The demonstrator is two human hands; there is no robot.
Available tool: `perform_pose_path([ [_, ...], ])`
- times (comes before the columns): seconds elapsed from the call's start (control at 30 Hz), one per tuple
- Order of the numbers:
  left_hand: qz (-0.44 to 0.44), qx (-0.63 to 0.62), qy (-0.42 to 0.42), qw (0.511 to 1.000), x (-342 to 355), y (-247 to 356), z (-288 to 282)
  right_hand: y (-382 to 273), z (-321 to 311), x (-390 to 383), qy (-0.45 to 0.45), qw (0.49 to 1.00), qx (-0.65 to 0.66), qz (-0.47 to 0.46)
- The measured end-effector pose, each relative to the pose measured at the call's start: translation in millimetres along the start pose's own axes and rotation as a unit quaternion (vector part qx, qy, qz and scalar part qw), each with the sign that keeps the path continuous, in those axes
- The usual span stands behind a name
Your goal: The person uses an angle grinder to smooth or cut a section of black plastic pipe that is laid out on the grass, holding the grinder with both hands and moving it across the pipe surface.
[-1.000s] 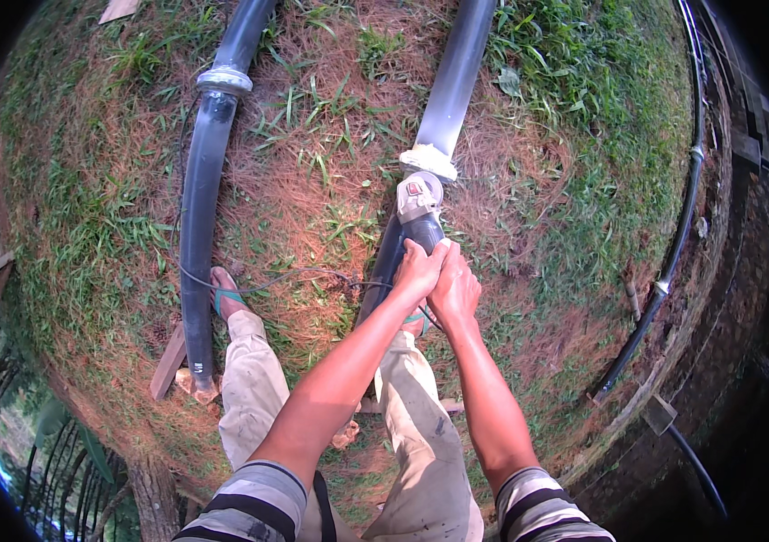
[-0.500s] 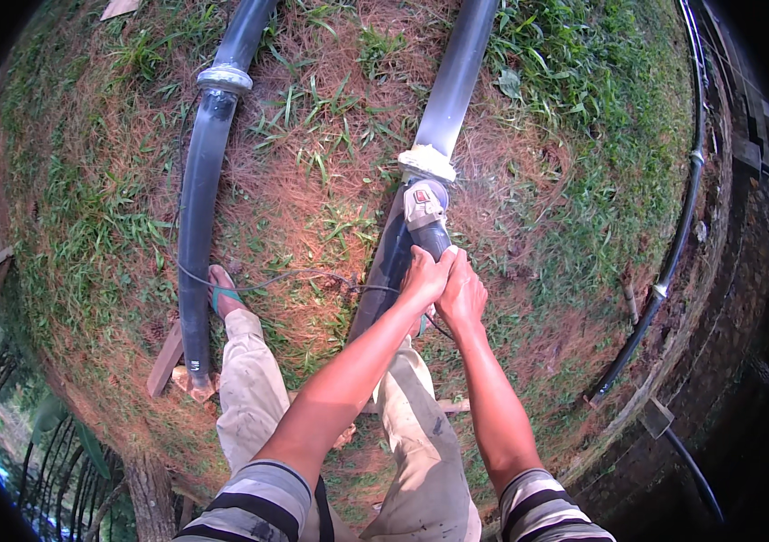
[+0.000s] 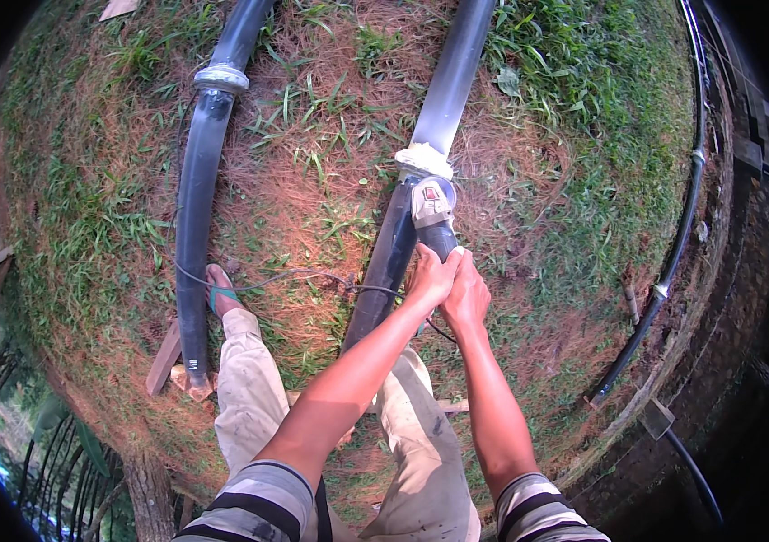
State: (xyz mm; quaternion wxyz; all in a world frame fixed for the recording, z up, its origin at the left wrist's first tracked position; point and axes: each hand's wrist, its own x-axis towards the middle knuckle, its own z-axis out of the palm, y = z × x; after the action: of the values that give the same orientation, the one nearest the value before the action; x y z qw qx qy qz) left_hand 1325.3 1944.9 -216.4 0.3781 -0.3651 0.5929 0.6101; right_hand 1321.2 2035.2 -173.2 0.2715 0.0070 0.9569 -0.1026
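Both my hands are wrapped round the dark body of an angle grinder (image 3: pixel 437 230). My left hand (image 3: pixel 432 278) grips it from the left, and my right hand (image 3: pixel 468 289) closes against it on the right. The grinder's grey head and disc lie at the white ring-shaped joint (image 3: pixel 423 162) of a black pipe (image 3: pixel 452 90); whether the disc touches the ring I cannot tell. Below the joint the pipe (image 3: pixel 389 253) runs on beneath the tool and my left forearm. A thin cable (image 3: pixel 285 275) trails from near my hands across to the left pipe.
A second black pipe (image 3: pixel 199 181) with a whitish ring joint (image 3: pixel 221 79) lies to the left, its near end by a wooden block (image 3: pixel 165 359). My sandalled foot (image 3: pixel 220 291) stands beside it. Far right, a thinner black pipe (image 3: pixel 676 244) follows the edge of the grass. A tree trunk (image 3: pixel 148 488) rises lower left.
The grinder and both hands have shifted slightly to the right, and the grinder's head sits a little differently against the pipe joint. My hands keep their hold.
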Motion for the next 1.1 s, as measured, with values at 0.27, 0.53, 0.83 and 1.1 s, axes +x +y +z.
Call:
perform_pose_path([
  [0.27, -0.007, 0.019, 0.013, 1.000, 0, 9, -15, -10, -2, 6, 0.009, 1.000, -0.003, -0.017],
  [0.53, -0.002, 0.020, 0.030, 0.999, 1, -1, -3, -3, 1, 0, -0.012, 1.000, 0.015, 0.002],
  [0.83, -0.005, 0.071, 0.037, 0.997, 2, -3, 0, 7, 14, -1, 0.003, 0.997, 0.073, 0.012],
  [1.1, 0.018, 0.102, 0.055, 0.993, 3, -2, 8, 19, 18, 1, 0.011, 0.994, 0.108, 0.017],
])
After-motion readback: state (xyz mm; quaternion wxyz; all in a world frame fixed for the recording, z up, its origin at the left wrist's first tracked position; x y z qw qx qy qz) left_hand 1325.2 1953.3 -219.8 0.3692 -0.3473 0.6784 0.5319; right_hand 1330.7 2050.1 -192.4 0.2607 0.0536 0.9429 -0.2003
